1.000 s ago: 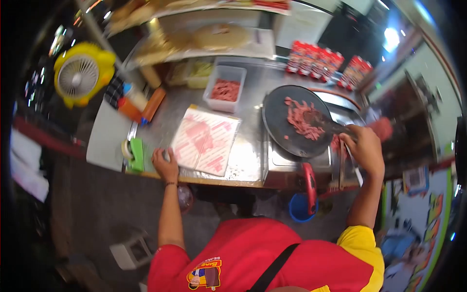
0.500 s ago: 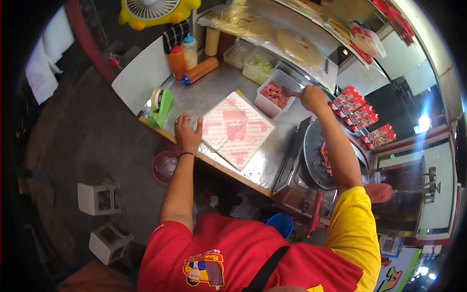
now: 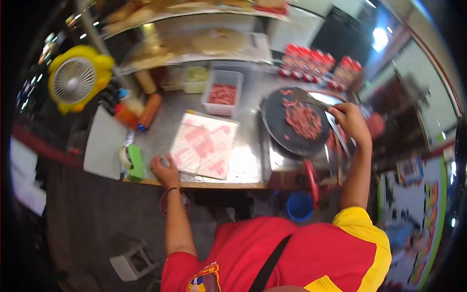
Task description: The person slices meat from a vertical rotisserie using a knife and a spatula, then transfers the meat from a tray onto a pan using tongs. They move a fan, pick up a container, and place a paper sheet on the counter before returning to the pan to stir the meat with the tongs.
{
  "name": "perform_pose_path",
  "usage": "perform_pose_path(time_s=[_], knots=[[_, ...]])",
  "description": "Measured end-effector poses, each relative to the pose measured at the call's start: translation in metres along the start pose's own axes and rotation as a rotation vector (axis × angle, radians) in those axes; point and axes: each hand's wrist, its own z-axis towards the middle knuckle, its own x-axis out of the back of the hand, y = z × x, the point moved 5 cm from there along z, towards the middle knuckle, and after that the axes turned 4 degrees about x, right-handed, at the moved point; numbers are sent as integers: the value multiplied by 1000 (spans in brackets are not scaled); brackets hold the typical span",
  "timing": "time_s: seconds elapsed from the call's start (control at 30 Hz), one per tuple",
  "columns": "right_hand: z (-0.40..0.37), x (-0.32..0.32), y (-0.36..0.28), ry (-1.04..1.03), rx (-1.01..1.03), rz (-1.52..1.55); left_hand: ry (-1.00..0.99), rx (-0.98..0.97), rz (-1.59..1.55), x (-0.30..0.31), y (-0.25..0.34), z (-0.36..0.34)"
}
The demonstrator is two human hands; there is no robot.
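Sliced meat (image 3: 305,123) — utensil (image 3: 314,101) in right hand (image 3: 352,122) moved from tub (image 3: 220,110) to pan (image 3: 275,119).

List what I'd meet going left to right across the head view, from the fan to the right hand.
Fan → tape dispenser → left hand → meat tub → pan → right hand.

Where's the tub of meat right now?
Head view, upper middle: the tub stands behind the printed paper, left of the black pan.
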Motion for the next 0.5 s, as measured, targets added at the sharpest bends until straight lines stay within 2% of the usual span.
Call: perform_pose_path(time_s=[0.07, 0.1, 0.13, 0.2, 0.27, 0.3, 0.37, 0.4, 0.43, 0.5], knots=[[-36, -16, 29, 69, 26, -206, -51, 39, -52, -6, -5, 1], [-52, -14, 23, 64, -60, -200, -27, 6, -31, -5, 1, 0], [-71, -10, 21, 155, -23, -225, 8, -28, -5, -1, 2, 0], [-104, 1, 17, 214, -168, -79, 2, -63, -34, -3, 2, 2], [-124, -15, 14, 180, -225, -157, -19, -30, 8, -5, 0, 0], [-131, -27, 21, 101, -204, -141, -32, -74, -10, -4, 7, -2], [-162, -22, 20, 333, -210, -101, -100, 24, 11, 1, 8, 1], [-181, -18, 21, 475, -206, -110, -93, -3, -6, -1, 8, 4], [-200, -17, 24, 496, -231, -113, -65, -12, -42, -2, 4, 2], [-243, -13, 34, 552, -281, 325, -31, -25, -78, -3, 0, -5]])
